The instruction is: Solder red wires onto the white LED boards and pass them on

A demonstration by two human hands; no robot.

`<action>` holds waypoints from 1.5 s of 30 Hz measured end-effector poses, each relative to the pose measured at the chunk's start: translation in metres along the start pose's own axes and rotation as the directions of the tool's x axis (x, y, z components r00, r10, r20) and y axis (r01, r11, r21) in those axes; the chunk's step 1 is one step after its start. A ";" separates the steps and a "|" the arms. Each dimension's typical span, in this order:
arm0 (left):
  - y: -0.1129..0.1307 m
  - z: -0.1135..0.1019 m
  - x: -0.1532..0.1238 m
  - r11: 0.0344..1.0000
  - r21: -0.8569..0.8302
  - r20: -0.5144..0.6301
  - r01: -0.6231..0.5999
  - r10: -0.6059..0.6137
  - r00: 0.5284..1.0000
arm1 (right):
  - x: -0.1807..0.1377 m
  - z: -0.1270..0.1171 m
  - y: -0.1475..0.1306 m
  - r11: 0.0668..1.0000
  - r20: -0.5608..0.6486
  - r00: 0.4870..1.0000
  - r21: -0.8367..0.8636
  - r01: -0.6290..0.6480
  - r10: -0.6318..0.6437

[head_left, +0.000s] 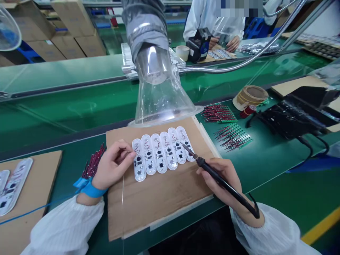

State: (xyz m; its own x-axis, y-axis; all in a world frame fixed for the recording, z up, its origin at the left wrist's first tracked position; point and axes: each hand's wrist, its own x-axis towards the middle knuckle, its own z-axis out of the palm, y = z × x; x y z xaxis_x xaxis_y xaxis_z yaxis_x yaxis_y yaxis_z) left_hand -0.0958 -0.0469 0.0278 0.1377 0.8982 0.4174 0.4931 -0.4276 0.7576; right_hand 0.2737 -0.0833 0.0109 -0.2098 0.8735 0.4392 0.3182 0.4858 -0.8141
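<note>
White, capsule-shaped plastic shells (160,156), six in a row with small black components and thin wires inside, lie between the worker's hands. From where I stand, the left hand (114,163) has thumb and forefinger brought together at the leftmost shell; whether they pinch a wire I cannot tell. The right hand (222,177) is closed round a black, pen-shaped soldering iron (216,175), slanted so its thin metal tip comes over the two rightmost shells. I'd judge the shells light, stiff and a little slippery, their wires fragile; best held by the rims, clear of the wiring. Both forearms come in over the near edge, the left wrist wearing a bright blue band (94,190). Under the row is a flat brown cardboard sheet (170,198), the shells nearer its far edge. Above that edge hangs a clear, cone-shaped plastic hood (159,99). Past the sheet's right edge, green circuit panels bristling with dark red wires (233,134) lie on the green surface (265,159).
</note>
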 end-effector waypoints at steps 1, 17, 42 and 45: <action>-0.001 0.000 -0.001 1.000 -0.005 0.033 0.007 -0.006 0.999 | -0.003 -0.001 0.002 0.999 -0.002 1.000 0.020 -0.031 0.031; -0.001 -0.002 -0.004 0.999 -0.025 0.074 0.039 -0.037 0.997 | -0.011 -0.011 0.008 0.988 0.007 0.994 0.109 -0.113 0.113; -0.002 0.000 -0.004 0.999 -0.032 0.090 0.039 -0.036 0.995 | -0.006 -0.012 0.008 0.996 0.100 0.993 0.066 -0.065 0.058; -0.003 0.000 -0.005 0.999 -0.029 0.093 0.035 -0.032 0.995 | -0.007 -0.013 0.009 0.997 0.106 0.993 0.045 -0.062 0.057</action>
State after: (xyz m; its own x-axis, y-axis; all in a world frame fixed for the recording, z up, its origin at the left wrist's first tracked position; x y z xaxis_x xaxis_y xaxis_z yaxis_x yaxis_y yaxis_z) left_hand -0.0979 -0.0498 0.0239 0.2011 0.9169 0.3447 0.4728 -0.3990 0.7856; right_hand 0.2898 -0.0843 0.0056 -0.2886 0.8913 0.3496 0.2890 0.4292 -0.8557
